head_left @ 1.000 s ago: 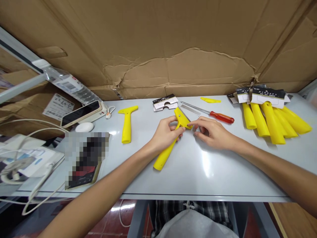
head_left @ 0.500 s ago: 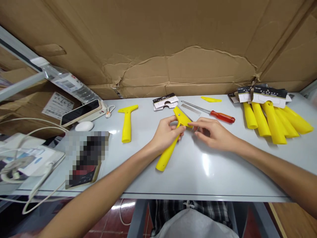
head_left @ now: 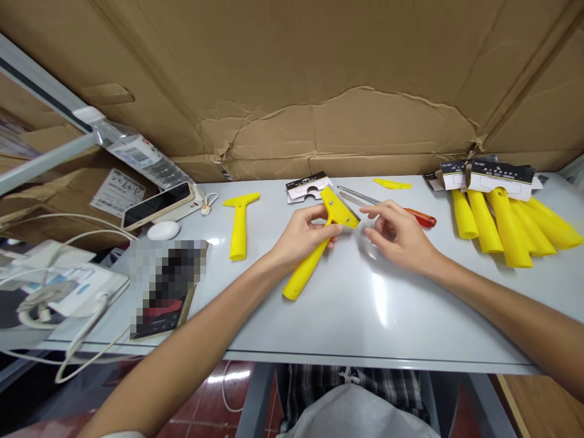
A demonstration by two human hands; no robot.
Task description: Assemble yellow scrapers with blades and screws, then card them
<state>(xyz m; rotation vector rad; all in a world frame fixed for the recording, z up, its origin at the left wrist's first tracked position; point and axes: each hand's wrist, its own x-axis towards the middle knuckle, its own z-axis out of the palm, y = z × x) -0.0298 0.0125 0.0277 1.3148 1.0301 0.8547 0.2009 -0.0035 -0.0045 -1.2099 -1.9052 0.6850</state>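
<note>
My left hand (head_left: 301,238) is closed around the neck of a yellow scraper (head_left: 306,272), its head tilted up and its handle slanting toward me. Two screws and a thin metal edge show on the head. Just right of the head hovers my right hand (head_left: 399,236), fingers curved and apart, with nothing visible in it. Behind its fingertips lie a metal blade strip (head_left: 349,199) and a screwdriver (head_left: 426,218) with a red handle, partly hidden by the hand. A loose yellow plastic strip (head_left: 392,184) rests farther back.
A second yellow scraper (head_left: 238,231) lies on the left. Several carded yellow scrapers (head_left: 510,234) are piled at the right. Folded cards (head_left: 303,190) sit at the back. Phones, cables and a plastic bottle (head_left: 137,152) crowd the left side. Cardboard (head_left: 319,67) walls the rear.
My right hand has drawn away from the scraper's head to the right and slightly back, covering part of the screwdriver. The scraper has turned a little in my left hand, showing both screws.
</note>
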